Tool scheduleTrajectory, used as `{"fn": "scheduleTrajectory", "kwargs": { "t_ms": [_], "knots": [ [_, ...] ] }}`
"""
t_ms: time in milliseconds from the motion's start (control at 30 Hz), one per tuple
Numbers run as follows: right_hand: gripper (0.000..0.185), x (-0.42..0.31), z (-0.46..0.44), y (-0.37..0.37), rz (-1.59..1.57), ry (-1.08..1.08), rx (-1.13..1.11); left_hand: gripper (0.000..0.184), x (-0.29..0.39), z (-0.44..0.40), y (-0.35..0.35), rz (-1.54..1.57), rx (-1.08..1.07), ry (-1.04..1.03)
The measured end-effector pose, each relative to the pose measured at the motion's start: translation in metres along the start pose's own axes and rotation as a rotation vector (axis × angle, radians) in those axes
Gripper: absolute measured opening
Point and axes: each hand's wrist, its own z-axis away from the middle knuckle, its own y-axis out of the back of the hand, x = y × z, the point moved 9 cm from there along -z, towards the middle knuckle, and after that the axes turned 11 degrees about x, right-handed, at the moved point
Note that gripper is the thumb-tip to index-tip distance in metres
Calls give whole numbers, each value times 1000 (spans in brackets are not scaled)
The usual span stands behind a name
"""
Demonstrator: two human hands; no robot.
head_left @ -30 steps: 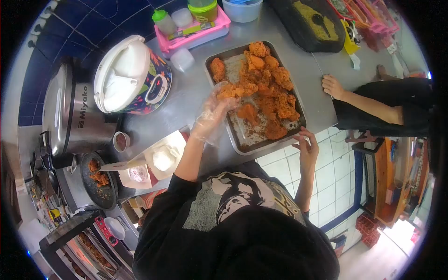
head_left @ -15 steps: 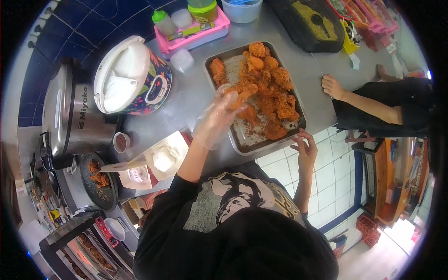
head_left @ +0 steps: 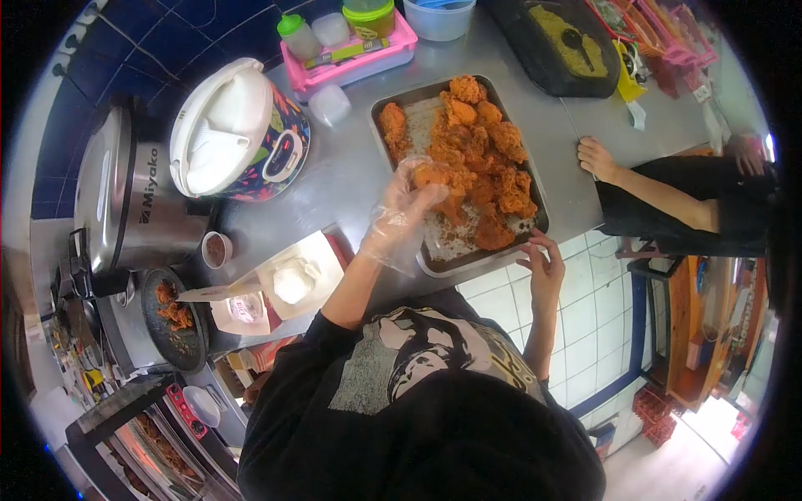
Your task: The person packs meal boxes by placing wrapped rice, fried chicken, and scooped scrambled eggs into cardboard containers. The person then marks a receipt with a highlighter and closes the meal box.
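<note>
My left hand (head_left: 407, 200), in a clear plastic glove, is closed around a piece of fried chicken (head_left: 433, 175) above the left part of a metal tray (head_left: 522, 113). More fried chicken pieces (head_left: 476, 142) lie heaped in the tray, and one (head_left: 393, 125) sits apart at its far left. My bare right hand (head_left: 545, 263) is at the tray's near right corner, fingers spread, with fingertips at or close to the rim; whether they press on it I cannot tell. Left of my left forearm stands an open paper box (head_left: 322, 292) with a white wrapped bundle (head_left: 294, 282) inside.
A white-lidded rice container (head_left: 221, 125) and a steel Miyako cooker (head_left: 138, 192) stand left. A small cup (head_left: 217, 249) and a dark stone plate (head_left: 180, 351) with chicken are nearer. Pink basket (head_left: 351, 71) behind; black tray (head_left: 555, 50) back right. Another person's hand (head_left: 597, 159) rests on the counter's right edge.
My left hand has turned and drawn the chicken piece slightly closer, so the fingers now wrap more around it. My right hand stays at the tray corner.
</note>
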Motion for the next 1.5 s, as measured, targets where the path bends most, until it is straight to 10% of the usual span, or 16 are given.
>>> {"fn": "scheduleTrajectory", "kwargs": {
  "t_ms": [533,733,1500],
  "knots": [
    [15,3,-1,-7,-19,0,-70,29,-15,14,21,133,165,141],
    [16,2,-4,-12,-35,15,-91,46,-13,25,11,568,-70,310],
    [13,-4,-13,-29,-16,87,-178,55,64,87,6,-36,10,54]
  ]
}}
